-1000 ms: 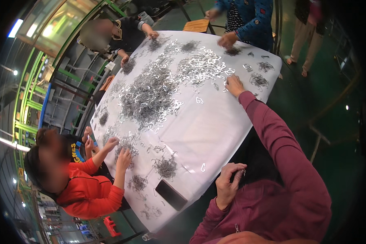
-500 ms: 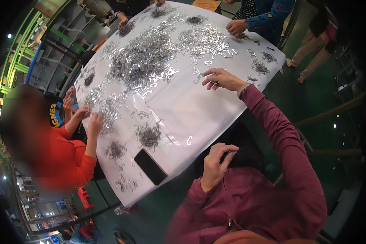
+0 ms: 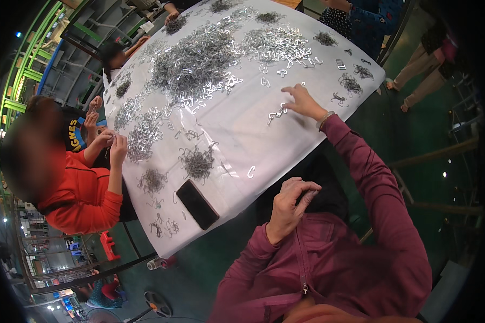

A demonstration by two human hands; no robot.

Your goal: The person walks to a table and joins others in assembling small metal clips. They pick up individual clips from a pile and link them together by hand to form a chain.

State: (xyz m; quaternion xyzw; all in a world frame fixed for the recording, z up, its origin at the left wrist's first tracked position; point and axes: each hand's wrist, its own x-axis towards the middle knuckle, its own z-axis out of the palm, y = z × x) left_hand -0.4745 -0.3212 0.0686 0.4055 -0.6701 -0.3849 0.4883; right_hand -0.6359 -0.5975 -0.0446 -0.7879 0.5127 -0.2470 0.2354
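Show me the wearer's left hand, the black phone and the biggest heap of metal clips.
left hand (image 3: 286, 209), head view: near the thumb's base
black phone (image 3: 198, 204), head view: dark upper face
biggest heap of metal clips (image 3: 191, 67), head view: its middle

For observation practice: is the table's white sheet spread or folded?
Spread: the white sheet lies broadly flat, with bent metal pieces piled and scattered across it.

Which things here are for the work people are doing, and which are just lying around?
Probably for the work:
- the big heap of bent metal pieces
- loose metal pieces by the right hand
- the dark wiry pile near the phone
- the white-topped table

Probably just lying around:
- that phone
- the red object off to the left
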